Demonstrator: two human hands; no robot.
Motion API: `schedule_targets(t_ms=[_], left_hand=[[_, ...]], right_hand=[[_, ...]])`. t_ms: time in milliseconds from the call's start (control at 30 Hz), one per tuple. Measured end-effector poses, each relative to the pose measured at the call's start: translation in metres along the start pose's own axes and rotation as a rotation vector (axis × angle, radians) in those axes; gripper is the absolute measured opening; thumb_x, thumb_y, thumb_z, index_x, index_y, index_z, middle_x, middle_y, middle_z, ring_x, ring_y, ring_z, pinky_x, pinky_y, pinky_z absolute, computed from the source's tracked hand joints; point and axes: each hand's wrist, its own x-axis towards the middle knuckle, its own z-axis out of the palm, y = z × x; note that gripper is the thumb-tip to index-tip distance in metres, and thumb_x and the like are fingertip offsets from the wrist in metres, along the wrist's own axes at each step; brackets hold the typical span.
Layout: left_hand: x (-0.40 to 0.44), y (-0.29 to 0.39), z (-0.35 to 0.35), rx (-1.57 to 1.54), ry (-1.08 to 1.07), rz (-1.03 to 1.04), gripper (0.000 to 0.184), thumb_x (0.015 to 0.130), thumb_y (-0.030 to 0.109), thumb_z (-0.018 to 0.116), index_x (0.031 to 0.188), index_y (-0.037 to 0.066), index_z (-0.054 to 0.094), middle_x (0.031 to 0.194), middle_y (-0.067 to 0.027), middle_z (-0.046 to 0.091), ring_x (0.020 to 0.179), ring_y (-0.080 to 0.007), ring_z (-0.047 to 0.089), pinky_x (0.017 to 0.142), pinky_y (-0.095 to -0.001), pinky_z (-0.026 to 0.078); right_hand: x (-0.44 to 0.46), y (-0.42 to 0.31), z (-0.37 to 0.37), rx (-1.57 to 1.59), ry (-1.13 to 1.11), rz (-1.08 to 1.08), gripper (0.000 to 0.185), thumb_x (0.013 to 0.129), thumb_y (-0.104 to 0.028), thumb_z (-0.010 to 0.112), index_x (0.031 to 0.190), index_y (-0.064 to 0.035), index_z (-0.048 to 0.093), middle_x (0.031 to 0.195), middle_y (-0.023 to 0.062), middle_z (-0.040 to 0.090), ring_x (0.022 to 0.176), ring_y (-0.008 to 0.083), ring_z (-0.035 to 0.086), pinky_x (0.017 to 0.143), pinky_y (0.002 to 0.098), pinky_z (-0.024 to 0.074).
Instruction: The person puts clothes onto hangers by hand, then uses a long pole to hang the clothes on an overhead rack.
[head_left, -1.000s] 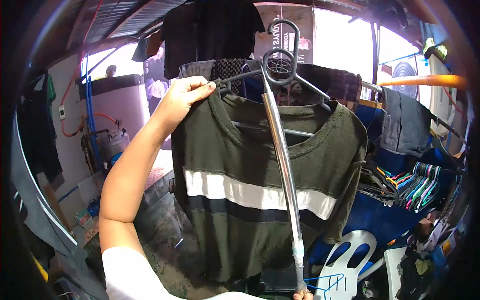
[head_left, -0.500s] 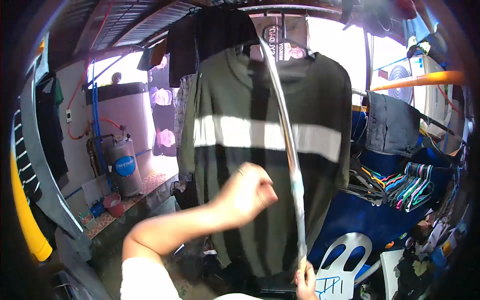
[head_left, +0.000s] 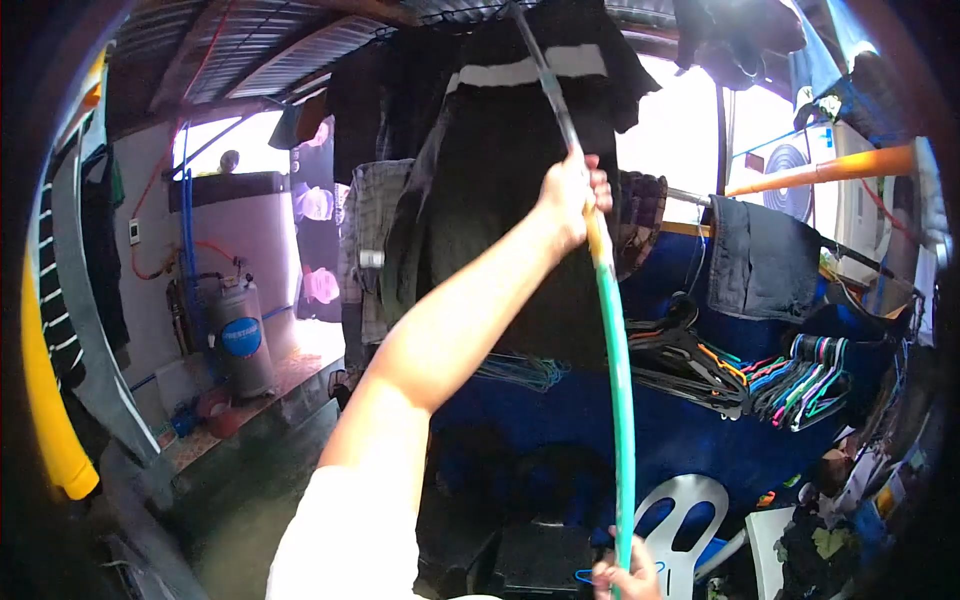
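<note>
Fingers of the left hand (head_left: 570, 197) and right hand (head_left: 634, 576) are grasping the pole (head_left: 617, 370); the striped shirt (head_left: 510, 170) is already hanging high beneath the roof (head_left: 300, 38), but whether anything else is supporting it, I cannot tell.

White short-sleeved top (head_left: 320, 570), left forearm (head_left: 485, 285) bare.
Left sleeve (head_left: 355, 515) plain white, glare-bright, weave washed out; hem stops short of the elbow. Left fingers (head_left: 598, 182) ungloved, detail soft. Right fingers (head_left: 640, 578) also ungloved, low in view near the bottom edge. Thin strip of white cloth (head_left: 465, 597) visible at bottom centre.
</note>
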Motion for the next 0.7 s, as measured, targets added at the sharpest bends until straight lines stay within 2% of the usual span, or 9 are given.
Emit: schedule_targets(t_ms=[33,67,167,200,267,300,333,467,700], left_hand=[[0.013,0.002,0.004,0.133,-0.04,0.052,0.043,0.102,0.046,0.036,0.102,0.005,0.046,0.069,-0.0021,0.044,0.058,-0.0148,0.045,0.056,-0.0292,0.043],[0.017,0.01,0.013,0.34,-0.045,0.057,0.05,0.102,0.05,0.031,0.102,0.003,0.048,0.074,-0.0064,0.051,0.063,-0.0186,0.05,0.065,-0.0356,0.048],[0.054,0.016,0.006,1.244,-0.122,0.121,0.055,0.101,0.048,0.03,0.1,-0.001,0.055,0.086,-0.018,0.062,0.082,-0.0285,0.063,0.082,-0.0447,0.05],[0.037,0.004,0.009,1.525,0.078,0.452,0.052,0.1,0.043,0.036,0.104,-0.005,0.056,0.095,-0.026,0.064,0.095,-0.0372,0.064,0.085,-0.0467,0.048],[-0.012,0.007,-0.001,1.572,-0.291,0.554,0.044,0.095,0.035,0.052,0.112,-0.006,0.054,0.102,-0.0312,0.06,0.102,-0.0436,0.058,0.086,-0.0486,0.047],[-0.051,0.009,-0.012,1.729,-0.469,0.92,0.044,0.093,0.034,0.057,0.114,-0.004,0.054,0.101,-0.0284,0.059,0.097,-0.0426,0.058,0.082,-0.0473,0.048],[-0.056,-0.005,-0.039,1.6,-0.552,1.005,0.044,0.091,0.034,0.06,0.116,-0.002,0.054,0.1,-0.0254,0.058,0.093,-0.0415,0.057,0.079,-0.0473,0.049],[-0.145,0.042,-0.105,1.657,-0.912,0.918,0.046,0.087,0.038,0.063,0.115,0.002,0.058,0.108,-0.0208,0.058,0.098,-0.0344,0.059,0.085,-0.041,0.049],[-0.138,0.137,-0.249,1.697,-0.752,0.984,0.023,0.084,0.022,0.069,0.097,0.004,0.066,0.097,-0.0103,0.064,0.087,-0.0273,0.063,0.078,-0.0372,0.05]], right_hand=[[0.014,0.037,-0.038,0.094,-0.017,-0.111,0.073,0.085,-0.004,0.064,0.146,-0.0004,0.024,0.082,0.0163,0.061,0.05,0.0135,0.055,0.042,0.0262,0.0435],[0.024,0.015,-0.028,0.005,-0.052,-0.294,0.065,0.088,-0.013,0.062,0.144,0.001,0.029,0.067,0.011,0.058,0.038,0.0106,0.045,0.034,0.0238,0.0338],[0.053,-0.038,-0.007,0.006,-0.02,-0.374,0.061,0.091,-0.018,0.061,0.142,0.0005,0.034,0.062,0.006,0.053,0.036,0.0087,0.042,0.032,0.022,0.0311],[0.065,-0.051,-0.002,0.007,0.005,-0.387,0.059,0.092,-0.019,0.06,0.142,0.0001,0.034,0.061,0.0045,0.051,0.035,0.0081,0.041,0.031,0.0216,0.0304],[0.09,-0.078,0.014,-0.016,0.059,-0.438,0.058,0.093,-0.021,0.059,0.142,-0.0021,0.034,0.061,0.0023,0.05,0.035,0.0071,0.039,0.031,0.0217,0.0305],[0.104,-0.093,0.023,-0.029,0.088,-0.458,0.057,0.094,-0.021,0.059,0.142,-0.0032,0.035,0.06,0.0012,0.049,0.035,0.0066,0.038,0.031,0.0215,0.0305],[0.119,-0.105,0.03,-0.041,0.118,-0.478,0.056,0.094,-0.021,0.059,0.142,-0.0043,0.035,0.06,0.0002,0.047,0.034,0.0062,0.037,0.031,0.0213,0.0305],[0.183,-0.14,0.044,-0.183,0.213,-0.582,0.056,0.093,-0.019,0.058,0.142,-0.0037,0.036,0.059,-0.0023,0.042,0.036,0.0058,0.039,0.03,0.0205,0.0303],[0.237,-0.147,0.079,-0.449,0.426,-0.653,0.057,0.092,-0.009,0.054,0.144,0.0014,0.032,0.059,-0.0028,0.042,0.037,0.0052,0.039,0.031,0.0197,0.0313]])
